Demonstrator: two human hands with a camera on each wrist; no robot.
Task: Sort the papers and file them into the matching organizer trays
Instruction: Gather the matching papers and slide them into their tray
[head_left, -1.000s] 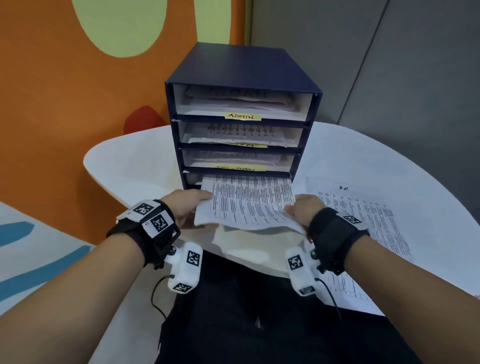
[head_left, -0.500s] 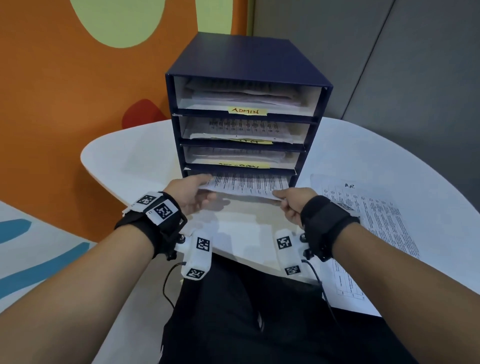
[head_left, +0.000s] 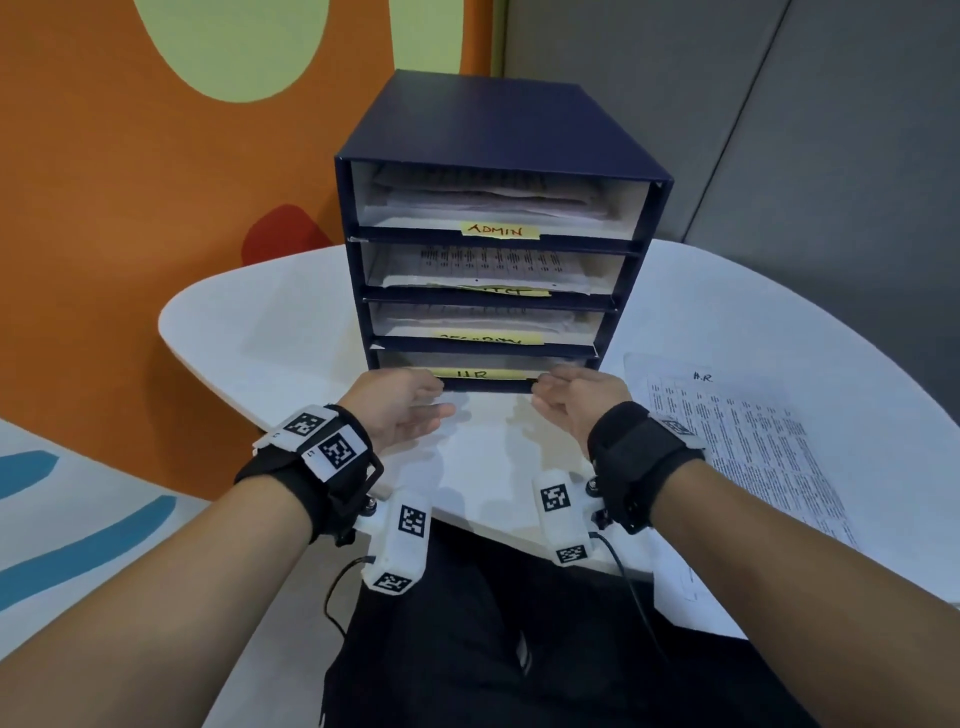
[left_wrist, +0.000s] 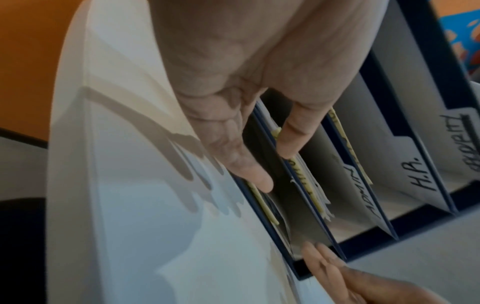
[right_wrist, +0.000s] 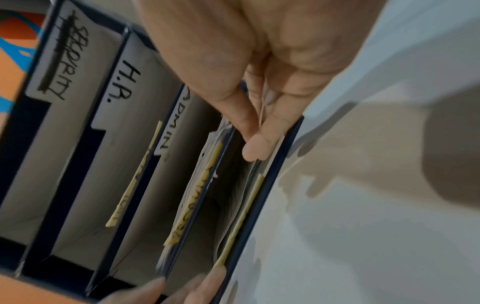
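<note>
A dark blue organizer (head_left: 498, 124) with several stacked trays stands on the white table (head_left: 260, 332). Yellow labels mark the tray fronts; the top reads ADMIN, the bottom one HR (head_left: 475, 373). Both hands are at the mouth of the bottom tray. My left hand (head_left: 441, 397) is at its left end with fingers spread and nothing held, also in the left wrist view (left_wrist: 274, 167). My right hand (head_left: 545, 387) is at the right end. In the right wrist view the right hand (right_wrist: 255, 144) pinches the near edge of a printed sheet (right_wrist: 246, 195) lying inside that tray.
A loose printed page headed H.R. (head_left: 737, 457) lies on the table to the right of the organizer, partly over the near edge. An orange wall stands behind on the left and a grey partition on the right. My lap is under the table's front edge.
The printed sheet held by both hands has slid forward into the bottom tray. Both hands followed it up to the tray mouth, and the left hand has let go.
</note>
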